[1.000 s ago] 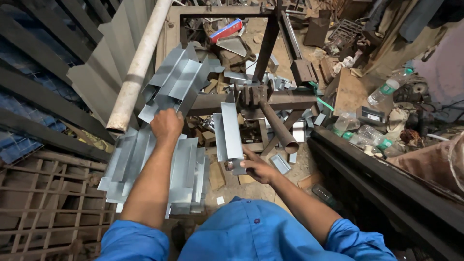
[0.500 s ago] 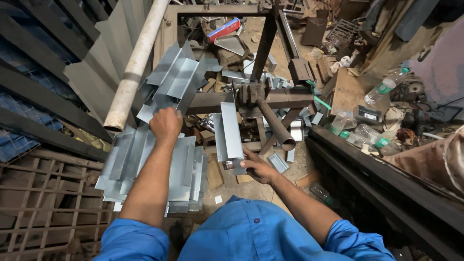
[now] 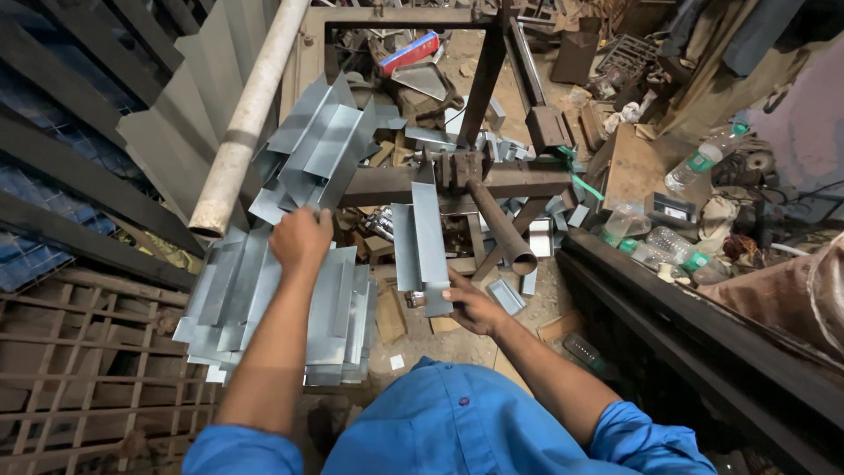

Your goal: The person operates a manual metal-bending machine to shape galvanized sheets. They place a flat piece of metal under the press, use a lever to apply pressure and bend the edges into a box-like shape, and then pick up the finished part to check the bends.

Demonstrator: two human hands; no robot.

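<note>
Fingers (image 3: 462, 295) of right hand (image 3: 475, 308) grip metal channel (image 3: 428, 237); left hand (image 3: 301, 239) fisted above sheet stack (image 3: 338, 308).

Cluttered workshop: dusty floor (image 3: 457, 347), rusty grille (image 3: 79, 369), plastic bottles (image 3: 694, 167) at right

Lighting even and moderate, apparently daylight from above. Soft glare on the folded grey sheet-metal strips (image 3: 321, 145) and the pale cylindrical pipe (image 3: 249, 114). Deep shadow along dark beams at both sides. Wide-angle bending at edges. Centre sharp; corners slightly soft.
</note>
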